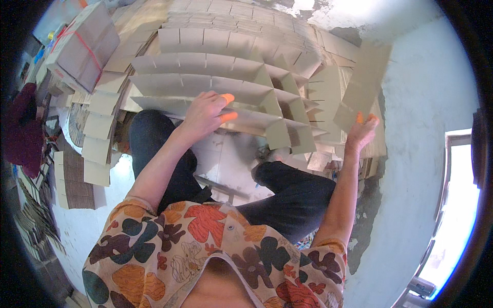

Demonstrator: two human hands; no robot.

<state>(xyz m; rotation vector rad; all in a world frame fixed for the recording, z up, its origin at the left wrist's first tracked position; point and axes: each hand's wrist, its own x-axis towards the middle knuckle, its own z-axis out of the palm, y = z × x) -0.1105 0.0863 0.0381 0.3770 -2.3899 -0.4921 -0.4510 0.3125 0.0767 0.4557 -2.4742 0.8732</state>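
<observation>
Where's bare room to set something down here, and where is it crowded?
Bare: pale floor between the black trouser legs, and a pale patch between the left-side cardboard strips and the patterned shirt. Crowded: the divider grid under the left hand, stacked cardboard behind it, and cardboard pieces beside the right hand.

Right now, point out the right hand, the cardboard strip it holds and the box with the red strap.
Right hand (pixel 361 135), head view: middle of the hand.
Cardboard strip (pixel 364 84), head view: middle of its flat face.
Red-strapped box (pixel 78 52), head view: middle of its visible surface.

glaring opening (pixel 458 205) at right, blown out; corners black, edges bent; cardboard strip (pixel 365 82) soft.
</observation>
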